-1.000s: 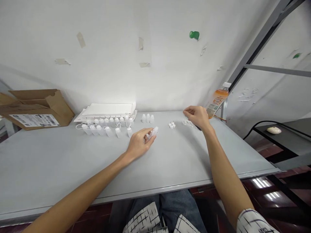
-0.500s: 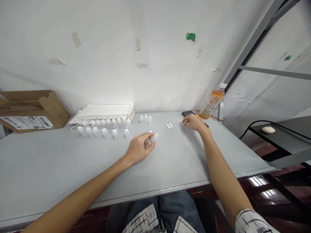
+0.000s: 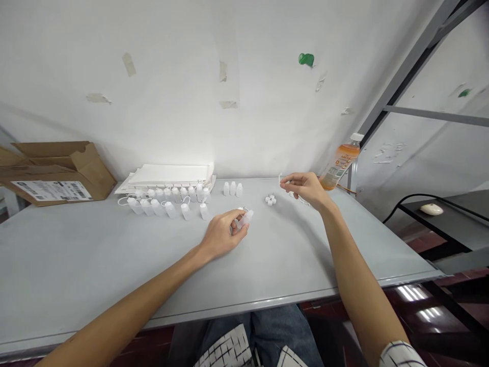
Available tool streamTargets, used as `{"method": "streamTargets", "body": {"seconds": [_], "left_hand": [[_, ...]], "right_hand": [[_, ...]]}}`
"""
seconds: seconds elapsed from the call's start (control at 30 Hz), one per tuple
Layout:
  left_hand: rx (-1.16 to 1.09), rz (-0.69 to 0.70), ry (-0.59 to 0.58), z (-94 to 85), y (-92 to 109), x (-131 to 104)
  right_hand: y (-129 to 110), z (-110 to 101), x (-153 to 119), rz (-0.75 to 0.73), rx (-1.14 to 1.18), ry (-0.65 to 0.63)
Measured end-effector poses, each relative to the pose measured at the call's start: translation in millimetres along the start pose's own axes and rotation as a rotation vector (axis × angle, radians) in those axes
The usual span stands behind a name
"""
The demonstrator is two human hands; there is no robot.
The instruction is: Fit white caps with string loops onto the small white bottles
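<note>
My left hand [image 3: 223, 232] is closed around a small translucent plastic bottle [image 3: 245, 219], held tilted just above the table. Pinched in the fingertips of my right hand [image 3: 305, 188] is a thin white strap-like piece [image 3: 280, 179], raised off the table. More thin white pieces [image 3: 303, 201] lie below that hand, partly hidden by it. Between the hands sits a cluster of small white caps [image 3: 270, 200]. Behind them stand 3 small bottles [image 3: 233, 189] without loops. To the left are rows of capped bottles [image 3: 170, 209], several with white loops.
White sheets [image 3: 168, 175] are stacked against the wall behind the bottle rows. An open cardboard box [image 3: 57, 173] stands at the far left. A drink bottle [image 3: 341, 165] with orange liquid leans at the back right, by a metal frame [image 3: 397, 66]. A white mouse [image 3: 431, 209] rests on a side shelf.
My right hand has lifted from the table and moved slightly left, now with a white strap-like piece in its fingertips. My left hand still holds the bottle. The view has shifted slightly.
</note>
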State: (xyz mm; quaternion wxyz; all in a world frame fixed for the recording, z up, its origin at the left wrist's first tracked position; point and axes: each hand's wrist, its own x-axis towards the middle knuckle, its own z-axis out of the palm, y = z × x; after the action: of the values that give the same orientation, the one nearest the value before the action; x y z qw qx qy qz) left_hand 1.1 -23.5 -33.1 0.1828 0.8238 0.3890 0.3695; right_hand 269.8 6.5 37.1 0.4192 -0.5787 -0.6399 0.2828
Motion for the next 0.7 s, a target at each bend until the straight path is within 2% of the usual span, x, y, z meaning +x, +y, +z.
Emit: {"method": "streamTargets", "body": {"seconds": [0.1,0.2,0.27,0.43,0.7], "left_hand": [[-0.024,-0.01,0.026,-1.1,2,1],[-0.047,-0.02,0.039,-2.8,3,2],[-0.059,-0.023,0.047,-4.1,3,3],[-0.065,-0.015,0.058,-6.7,2,5],[-0.055,0.014,0.056,-9.3,4,5]], "right_hand": [[-15,19,-7,-0.1,0.181,-0.081],[-25,41,-15,-0.157,0.26,-0.27],[-29,52,-19,-0.154,0.273,-0.353],[-29,64,-24,-0.159,0.288,-0.37],[-29,63,-24,-0.173,0.287,-0.378]]}}
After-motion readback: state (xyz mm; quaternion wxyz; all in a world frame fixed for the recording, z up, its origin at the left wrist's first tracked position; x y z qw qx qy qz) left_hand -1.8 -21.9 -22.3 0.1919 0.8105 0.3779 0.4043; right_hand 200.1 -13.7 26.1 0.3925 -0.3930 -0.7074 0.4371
